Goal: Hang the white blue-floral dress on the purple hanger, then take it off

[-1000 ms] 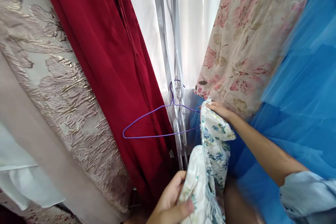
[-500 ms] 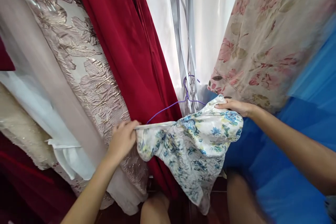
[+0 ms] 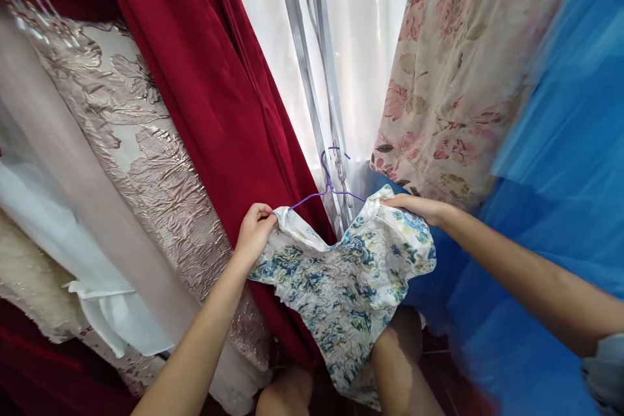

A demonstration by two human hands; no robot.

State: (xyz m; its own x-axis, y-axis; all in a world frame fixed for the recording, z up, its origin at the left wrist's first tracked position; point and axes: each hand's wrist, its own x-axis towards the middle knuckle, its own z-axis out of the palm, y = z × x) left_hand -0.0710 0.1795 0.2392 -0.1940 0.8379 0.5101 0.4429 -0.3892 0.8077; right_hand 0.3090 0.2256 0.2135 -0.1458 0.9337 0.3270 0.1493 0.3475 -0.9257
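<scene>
A white blouse with a blue and yellow flower print hangs spread between my hands, its neckline dipping in the middle. My left hand pinches its left shoulder. On the other side, my right hand grips the right shoulder, thumb side by the neckline; its fingertips are partly hidden by the cloth. A thin purple wire hanger runs into the blouse under both shoulders, with its hook standing up above the neckline. The hanger's ends are covered by the fabric.
Long garments hang all round: a dark red dress, a pinkish brocade one, white cloth with grey ribbons, a beige floral one and blue tulle. My knees are below the blouse over a dark floor.
My left hand has risen and moved inward with its shoulder, so the neckline now dips in a V over the hanger. The whole view has shifted slightly, with surroundings moving left.
</scene>
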